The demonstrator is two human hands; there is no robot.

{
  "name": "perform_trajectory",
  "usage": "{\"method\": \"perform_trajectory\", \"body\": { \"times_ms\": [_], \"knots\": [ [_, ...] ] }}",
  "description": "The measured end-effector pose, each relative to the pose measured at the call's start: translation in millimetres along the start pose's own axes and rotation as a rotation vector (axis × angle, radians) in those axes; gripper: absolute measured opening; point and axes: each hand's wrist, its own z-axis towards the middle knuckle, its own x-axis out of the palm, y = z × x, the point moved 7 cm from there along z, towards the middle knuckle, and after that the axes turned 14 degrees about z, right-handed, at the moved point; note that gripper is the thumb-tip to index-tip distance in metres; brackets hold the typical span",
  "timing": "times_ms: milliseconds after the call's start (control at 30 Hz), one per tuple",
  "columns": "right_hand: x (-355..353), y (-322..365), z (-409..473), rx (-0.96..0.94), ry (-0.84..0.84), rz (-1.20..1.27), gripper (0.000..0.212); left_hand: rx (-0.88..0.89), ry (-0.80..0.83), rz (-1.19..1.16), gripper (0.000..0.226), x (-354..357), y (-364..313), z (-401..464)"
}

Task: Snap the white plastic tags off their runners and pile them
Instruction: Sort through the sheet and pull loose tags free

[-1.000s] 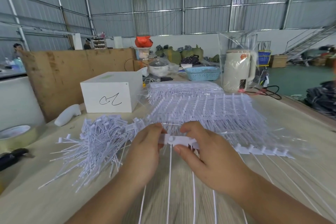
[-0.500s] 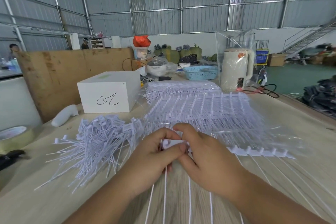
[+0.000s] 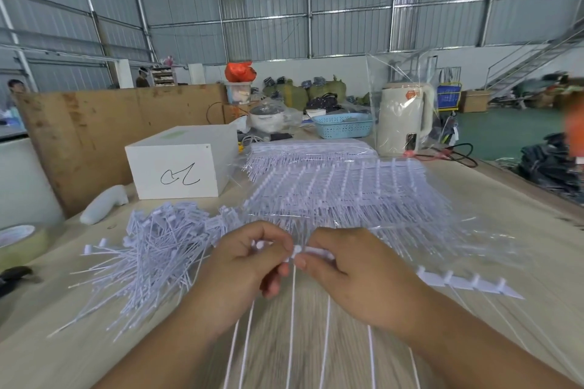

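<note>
My left hand (image 3: 243,265) pinches one white tag (image 3: 261,245) by its head, its thin tail hanging toward me. Just to its right, my right hand (image 3: 357,271) grips the runner strip (image 3: 467,283), whose remaining tags run off to the right with long tails trailing over the table. A small gap shows between the pinched tag and the strip's end. A loose pile of snapped tags (image 3: 151,249) lies to the left of my hands. Behind my hands sits a stack of whole tag sheets (image 3: 341,189) under clear plastic.
A white box (image 3: 180,164) with a black scribble stands at the back left, a white handle-shaped object (image 3: 104,204) beside it. A tape roll (image 3: 19,240) and a black tool (image 3: 12,275) lie at the far left. A cream kettle (image 3: 403,120) and blue basket (image 3: 343,125) stand behind.
My hands pressed together on the strip's left end, then drew apart. One tag has come off the strip and is now in my left fingers.
</note>
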Motion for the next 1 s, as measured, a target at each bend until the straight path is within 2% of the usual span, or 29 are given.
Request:
{"method": "perform_trajectory", "body": {
  "times_ms": [133,200,333,500,567,633,700,800,867,1000],
  "knots": [
    [-3,5,0,-0.062,-0.068,-0.005,0.037,-0.013,-0.039,-0.070,0.019,-2,-3,1],
    [-4,13,0,-0.129,-0.118,-0.057,0.031,-0.077,-0.081,-0.121,0.019,-4,2,2],
    [-8,32,-5,-0.334,-0.252,-0.240,0.032,-0.223,-0.087,-0.280,0.015,-1,16,2],
    [-1,44,-9,-0.464,-0.239,-0.410,0.023,-0.450,-0.046,-0.471,0.013,10,42,5],
    [-5,44,-9,-0.444,-0.239,-0.361,0.026,-0.513,-0.112,-0.481,0.013,-1,51,7],
    [-12,37,-7,-0.349,-0.248,-0.236,0.033,-0.483,-0.219,-0.406,0.012,-20,53,10],
    [-14,26,-4,-0.248,-0.221,-0.096,0.036,-0.372,-0.250,-0.270,0.009,-26,44,11],
    [-10,18,-3,-0.187,-0.175,-0.032,0.035,-0.189,-0.171,-0.156,0.015,-7,20,5],
    [-8,16,-2,-0.157,-0.162,-0.012,0.038,-0.098,-0.076,-0.130,0.010,8,5,0],
    [-7,12,-2,-0.114,-0.174,0.010,0.030,-0.044,-0.002,-0.228,0.011,10,-5,-3]
  ]
}}
